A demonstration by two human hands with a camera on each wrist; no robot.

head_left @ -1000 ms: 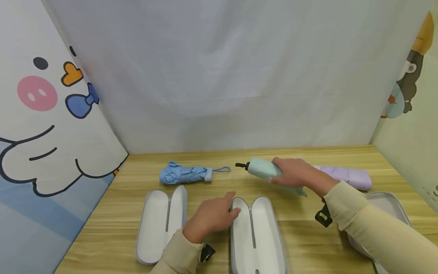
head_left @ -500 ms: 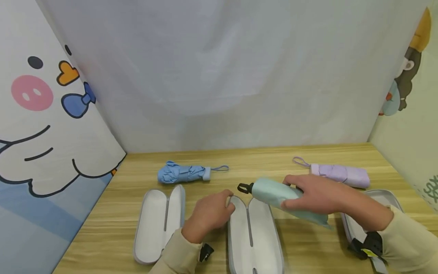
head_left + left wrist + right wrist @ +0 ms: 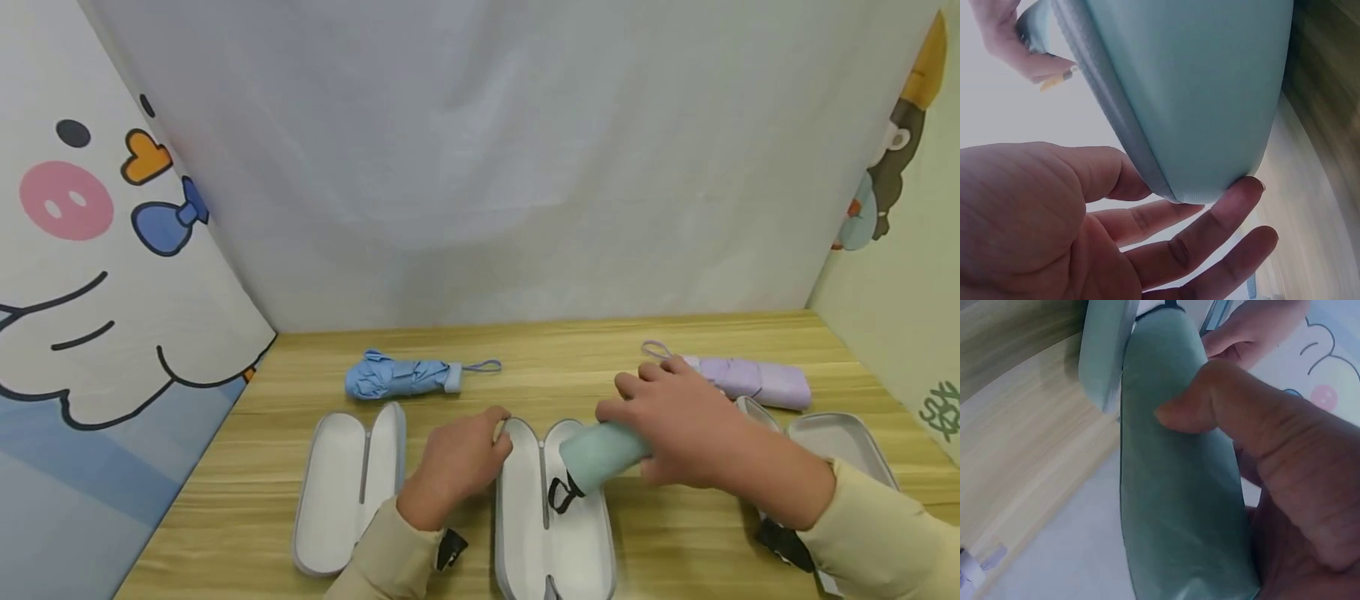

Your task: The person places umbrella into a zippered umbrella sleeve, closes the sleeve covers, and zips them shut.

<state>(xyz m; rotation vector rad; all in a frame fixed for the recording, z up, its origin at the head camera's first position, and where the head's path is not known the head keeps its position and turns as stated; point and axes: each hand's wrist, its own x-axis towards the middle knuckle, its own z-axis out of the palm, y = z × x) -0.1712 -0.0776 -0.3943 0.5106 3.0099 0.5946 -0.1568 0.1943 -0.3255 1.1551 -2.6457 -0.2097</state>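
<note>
Just right of the open middle case (image 3: 517,533), the right hand (image 3: 686,425) is gripping a mint umbrella (image 3: 603,454), whose long axis is slanting leftward and down, black strap (image 3: 573,487) foremost, over the case's right half; the left hand (image 3: 459,458), nearer the case, is pinching its far-left tip.

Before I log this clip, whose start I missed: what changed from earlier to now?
Holding the mint umbrella throughout, the right hand brought it toward the person, over the middle case, tipping its strap down. The left hand stayed at that case's far end; the blue umbrella and purple umbrella stayed put.
</note>
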